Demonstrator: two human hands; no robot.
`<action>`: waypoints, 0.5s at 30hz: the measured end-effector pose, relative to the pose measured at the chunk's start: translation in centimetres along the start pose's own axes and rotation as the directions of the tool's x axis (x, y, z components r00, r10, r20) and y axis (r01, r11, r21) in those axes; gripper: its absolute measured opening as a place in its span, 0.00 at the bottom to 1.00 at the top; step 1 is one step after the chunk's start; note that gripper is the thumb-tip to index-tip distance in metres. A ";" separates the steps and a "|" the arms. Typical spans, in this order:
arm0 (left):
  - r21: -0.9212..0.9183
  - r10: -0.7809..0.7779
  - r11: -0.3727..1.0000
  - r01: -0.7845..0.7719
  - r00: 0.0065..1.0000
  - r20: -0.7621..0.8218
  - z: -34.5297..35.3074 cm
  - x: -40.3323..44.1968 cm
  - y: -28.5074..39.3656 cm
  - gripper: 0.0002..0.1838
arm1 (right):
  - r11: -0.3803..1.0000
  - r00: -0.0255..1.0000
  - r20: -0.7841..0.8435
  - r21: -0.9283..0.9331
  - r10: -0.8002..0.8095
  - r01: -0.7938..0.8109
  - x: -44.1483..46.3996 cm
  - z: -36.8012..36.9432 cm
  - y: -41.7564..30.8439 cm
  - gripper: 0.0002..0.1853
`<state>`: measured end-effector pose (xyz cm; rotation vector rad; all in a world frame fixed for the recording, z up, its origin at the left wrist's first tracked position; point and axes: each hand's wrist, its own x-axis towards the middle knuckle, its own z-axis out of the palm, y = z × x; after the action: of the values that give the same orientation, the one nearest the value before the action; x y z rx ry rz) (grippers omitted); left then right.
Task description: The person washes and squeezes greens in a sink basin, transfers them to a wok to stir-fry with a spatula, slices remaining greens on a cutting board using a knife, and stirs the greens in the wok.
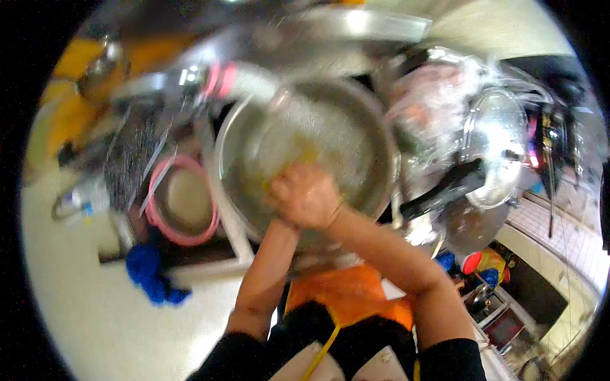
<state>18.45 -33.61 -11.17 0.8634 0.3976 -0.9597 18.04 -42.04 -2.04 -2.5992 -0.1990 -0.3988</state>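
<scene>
A wide metal basin (222, 168) lies in front of me with wet, shiny patches inside. Over its near half my right hand (311, 193) is closed, its fingers curled, crossing over my left hand (279, 206). The two hands press together, and the right one covers most of the left one's fingers. Whatever is between them is hidden. Blurred yellow-green stuff (305, 149) shows in the basin just beyond my knuckles. A faucet spout with pink bands (219, 79) reaches in over the basin's far left rim.
Left of the basin stands a pink-rimmed round container (181, 238), with a blue bundle (147, 273) below it. To the right are a clear plastic bag (432, 108) with blurred contents, an oval shiny metal lid or tray (499, 140) and a black handle (445, 187).
</scene>
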 end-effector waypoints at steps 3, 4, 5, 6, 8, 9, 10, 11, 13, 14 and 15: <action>0.025 0.005 1.000 -0.004 1.000 -0.013 -0.8 -1.5 0.8 0.19 | 0.995 1.000 0.001 0.097 -0.008 0.008 0.1 -1.2 -1.8 0.09; 0.027 0.018 0.999 -0.018 1.000 -0.018 -0.8 -2.0 1.3 0.19 | 0.988 0.992 -0.091 0.124 -0.083 0.094 1.0 -2.3 -1.9 0.10; 0.030 0.027 0.999 -0.026 0.999 -0.027 -0.6 -2.7 1.8 0.19 | 0.982 0.984 -0.142 0.140 -0.109 0.129 1.0 -2.3 -2.0 0.12; 0.034 0.040 0.999 -0.039 0.998 -0.042 -0.6 -3.3 2.0 0.19 | 0.980 0.987 -0.145 0.175 -0.064 0.090 1.0 -1.7 -2.2 0.13; 0.039 0.070 0.997 -0.068 0.997 -0.039 0.1 -5.2 3.2 0.19 | 0.983 0.992 -0.086 0.149 -0.091 0.103 1.1 -4.0 -3.9 0.13; 0.043 0.091 0.995 -0.090 0.995 -0.032 1.0 -5.8 3.7 0.19 | 0.981 0.993 -0.055 0.155 -0.105 0.113 1.3 -4.9 -3.9 0.13; 0.041 0.110 0.993 -0.108 0.993 -0.032 2.2 -6.4 4.2 0.19 | 0.970 0.944 -0.276 0.111 -0.180 0.217 1.3 -6.8 -4.3 0.13; 0.042 0.134 0.990 -0.133 0.991 -0.019 3.4 -6.9 4.6 0.19 | 0.970 0.946 -0.283 0.131 -0.160 0.203 1.0 -8.0 -4.1 0.14; 0.042 0.185 0.982 -0.187 0.982 0.033 6.8 -7.6 5.7 0.19 | 0.968 0.939 -0.320 0.166 -0.128 0.189 1.2 -10.5 -3.0 0.14; 0.044 0.206 0.977 -0.210 0.976 0.073 9.2 -7.6 6.2 0.19 | 0.965 0.908 -0.387 0.137 -0.157 0.226 1.0 -12.3 -2.0 0.14; 0.044 0.226 0.971 -0.233 0.966 0.129 12.2 -7.8 6.6 0.19 | 0.958 0.869 -0.457 0.107 -0.189 0.265 0.9 -15.2 -1.4 0.14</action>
<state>18.95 -37.08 4.37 0.8781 0.1592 -0.8071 14.91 -48.30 11.56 -2.2523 -0.3635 -1.0024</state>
